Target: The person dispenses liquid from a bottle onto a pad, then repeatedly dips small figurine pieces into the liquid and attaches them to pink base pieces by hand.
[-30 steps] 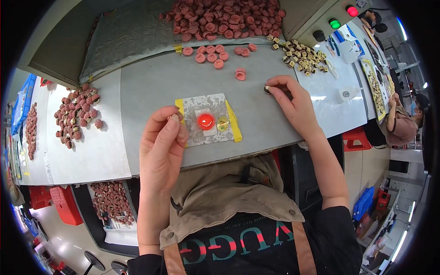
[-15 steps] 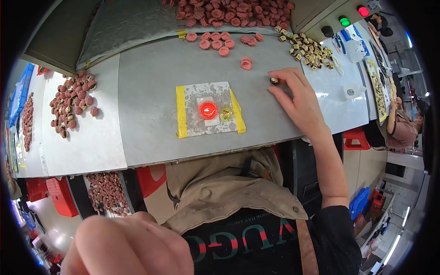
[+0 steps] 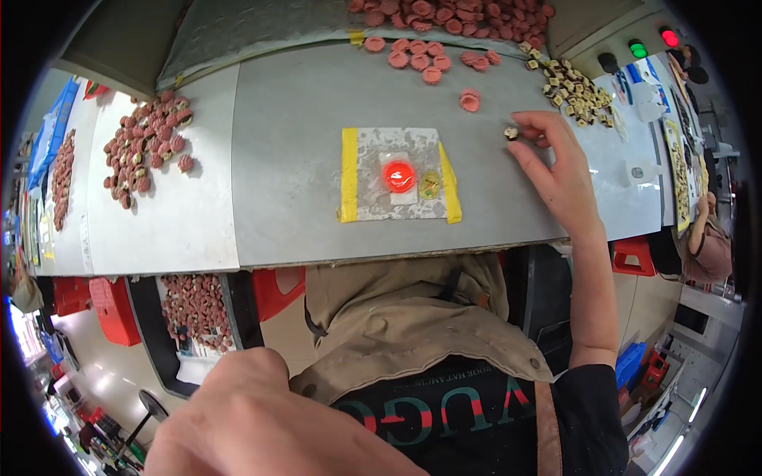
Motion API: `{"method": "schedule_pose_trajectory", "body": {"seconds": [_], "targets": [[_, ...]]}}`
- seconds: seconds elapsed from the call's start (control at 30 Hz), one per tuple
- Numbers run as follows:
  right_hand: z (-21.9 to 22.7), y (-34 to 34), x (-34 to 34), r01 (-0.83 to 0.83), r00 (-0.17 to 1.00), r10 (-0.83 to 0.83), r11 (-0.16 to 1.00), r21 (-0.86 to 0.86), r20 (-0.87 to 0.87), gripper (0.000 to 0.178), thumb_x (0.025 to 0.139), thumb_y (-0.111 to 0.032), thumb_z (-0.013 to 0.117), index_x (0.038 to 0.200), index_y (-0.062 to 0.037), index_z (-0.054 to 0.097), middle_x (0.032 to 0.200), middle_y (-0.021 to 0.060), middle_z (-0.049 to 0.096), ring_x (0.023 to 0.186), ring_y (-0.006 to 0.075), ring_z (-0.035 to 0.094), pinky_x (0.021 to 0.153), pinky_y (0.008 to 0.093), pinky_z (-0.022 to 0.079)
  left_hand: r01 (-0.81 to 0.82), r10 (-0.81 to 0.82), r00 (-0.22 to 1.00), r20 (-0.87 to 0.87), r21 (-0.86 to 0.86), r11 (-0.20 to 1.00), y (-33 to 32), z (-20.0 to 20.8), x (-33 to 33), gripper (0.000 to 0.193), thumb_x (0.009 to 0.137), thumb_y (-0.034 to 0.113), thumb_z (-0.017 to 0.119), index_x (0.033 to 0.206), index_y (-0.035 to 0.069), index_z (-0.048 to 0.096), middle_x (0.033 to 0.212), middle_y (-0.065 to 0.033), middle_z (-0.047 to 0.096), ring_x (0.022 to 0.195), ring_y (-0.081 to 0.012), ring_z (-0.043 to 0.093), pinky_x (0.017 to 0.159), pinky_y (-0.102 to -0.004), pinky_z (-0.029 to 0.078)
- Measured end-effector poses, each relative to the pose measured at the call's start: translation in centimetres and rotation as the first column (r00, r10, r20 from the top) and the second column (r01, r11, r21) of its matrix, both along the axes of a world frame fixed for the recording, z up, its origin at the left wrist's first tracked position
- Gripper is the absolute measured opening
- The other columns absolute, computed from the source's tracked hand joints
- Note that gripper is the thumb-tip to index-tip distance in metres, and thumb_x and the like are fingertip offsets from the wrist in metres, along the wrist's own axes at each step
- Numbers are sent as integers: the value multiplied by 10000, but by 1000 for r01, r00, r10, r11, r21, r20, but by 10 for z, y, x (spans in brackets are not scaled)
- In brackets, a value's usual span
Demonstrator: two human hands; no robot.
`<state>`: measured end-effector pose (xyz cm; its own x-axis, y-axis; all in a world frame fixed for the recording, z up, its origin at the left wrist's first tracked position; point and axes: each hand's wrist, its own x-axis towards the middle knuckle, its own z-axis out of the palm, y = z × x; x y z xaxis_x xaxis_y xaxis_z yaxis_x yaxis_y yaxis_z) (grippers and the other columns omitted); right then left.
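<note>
My right hand (image 3: 562, 176) is at the right of the grey table, thumb and index finger closed on a small dark-and-cream piece (image 3: 511, 135). Close to the camera at lower left, my left hand (image 3: 262, 412) shows only its blurred back; its fingers are hidden. A red glossy dome (image 3: 399, 176) sits on a speckled square mat (image 3: 373, 208) edged with yellow tape, beside a small clear yellowish disc (image 3: 429, 186). Beyond my right hand lies a heap of cream-and-dark pieces (image 3: 575, 91). A ridged pink cup (image 3: 470, 100) lies apart from several others (image 3: 419, 61).
More pink cups (image 3: 468, 17) are piled at the back. Finished-looking pink-and-dark pieces (image 3: 147, 147) lie on the left sheet, and many fill a dark drawer (image 3: 147, 317) below the edge. A white bottle (image 3: 641, 172) stands at right. Another person (image 3: 709, 246) is at far right.
The whole scene has shifted right and slightly up in view. The piece in my right fingers now shows more of its cream side. My left hand has moved a little to the right.
</note>
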<state>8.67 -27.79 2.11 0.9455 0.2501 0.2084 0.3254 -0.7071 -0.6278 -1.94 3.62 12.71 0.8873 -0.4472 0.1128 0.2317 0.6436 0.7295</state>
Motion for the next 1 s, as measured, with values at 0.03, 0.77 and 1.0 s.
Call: {"method": "schedule_pose_trajectory", "body": {"seconds": [0.03,0.77,1.0], "targets": [[4,3,-1,-15,1000,15,1000,9,-6,239,865,-50,633,1099,-19,598,1032,66,596,917,177,579,825,289,458,-33,33,999,-11,8,999,2,1,-6,220,914,81,597,1130,108,632,920,-40,591,718,-95,524,648,-242,441],[16,13,-1,-26,987,75,949,-314,146,139,891,-46,599,1019,8,607,936,116,606,845,243,605,753,325,479,-448,483,855,-187,201,871,-11,-107,41,323,1001,164,486,1286,11,506,1158,-76,542,832,-92,499,745,-243,441],[16,21,0,-8,996,29,965,-261,78,142,895,-24,586,1032,6,600,933,121,601,823,248,603,751,325,480,-408,385,812,-439,45,912,-20,-112,40,425,1004,155,488,1385,-14,403,1156,-68,578,949,-115,580,866,-239,484]]}}
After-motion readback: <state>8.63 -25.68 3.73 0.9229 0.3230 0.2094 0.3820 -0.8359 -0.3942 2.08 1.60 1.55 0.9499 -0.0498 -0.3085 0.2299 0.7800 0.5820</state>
